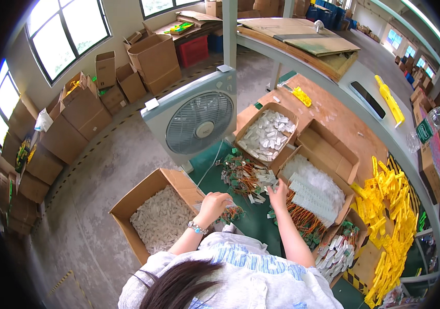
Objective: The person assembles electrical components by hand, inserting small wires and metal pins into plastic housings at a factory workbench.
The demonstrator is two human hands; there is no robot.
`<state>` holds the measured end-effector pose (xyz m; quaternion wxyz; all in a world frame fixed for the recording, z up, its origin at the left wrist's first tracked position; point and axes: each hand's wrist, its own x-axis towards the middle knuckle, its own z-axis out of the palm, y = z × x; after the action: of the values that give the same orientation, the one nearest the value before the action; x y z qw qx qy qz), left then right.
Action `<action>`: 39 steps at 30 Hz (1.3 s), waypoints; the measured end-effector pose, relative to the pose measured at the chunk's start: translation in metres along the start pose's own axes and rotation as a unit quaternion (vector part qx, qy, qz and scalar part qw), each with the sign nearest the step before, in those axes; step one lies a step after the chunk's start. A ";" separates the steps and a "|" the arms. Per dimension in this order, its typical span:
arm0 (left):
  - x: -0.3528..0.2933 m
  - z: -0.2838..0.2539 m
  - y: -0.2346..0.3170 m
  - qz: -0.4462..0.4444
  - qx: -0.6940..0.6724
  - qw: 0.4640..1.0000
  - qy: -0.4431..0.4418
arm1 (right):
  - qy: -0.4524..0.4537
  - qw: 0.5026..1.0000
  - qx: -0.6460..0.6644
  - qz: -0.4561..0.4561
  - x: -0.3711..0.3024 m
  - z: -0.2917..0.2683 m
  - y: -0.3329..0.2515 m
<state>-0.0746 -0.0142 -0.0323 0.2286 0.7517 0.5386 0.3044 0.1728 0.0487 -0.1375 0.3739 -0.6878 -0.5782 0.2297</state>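
Over the green work surface (260, 215), my left hand (215, 204) is closed in a pinch above a small heap of wired parts (234, 213); whatever lies between the fingertips is too small to make out. My right hand (277, 195) reaches to the near edge of a pile of small green boards with orange wires and pale pieces (241, 174). Its fingers are bent together at a pale piece there, and their grip is partly hidden. By my left forearm stands a cardboard box of whitish plastic pieces (162, 219). A box with stacked pale strips (310, 198) and orange wires lies beside my right hand.
A box fan (199, 116) stands beyond my left hand. Further back is a carton of white pieces (269, 135), next to an open carton (329, 149). Yellow plastic parts (392, 206) cover the right side. A shelf holds a phone (367, 99) and a bottle (426, 130).
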 end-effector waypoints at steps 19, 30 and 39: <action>0.014 0.035 0.044 -0.022 -0.040 0.996 -0.070 | -0.015 0.986 0.117 -0.118 -0.076 -0.039 -0.095; 0.010 0.035 0.037 0.018 0.003 0.998 -0.058 | -0.091 0.981 0.148 -0.081 -0.072 -0.051 -0.089; 0.019 0.035 0.035 0.108 -0.054 0.985 -0.123 | -0.307 0.891 0.330 0.054 -0.056 -0.066 -0.068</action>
<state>-0.0220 -0.0074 -0.0297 0.2997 0.8235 0.4049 0.2609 0.1670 -0.0184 -0.0511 0.3699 -0.4501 -0.5175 0.6267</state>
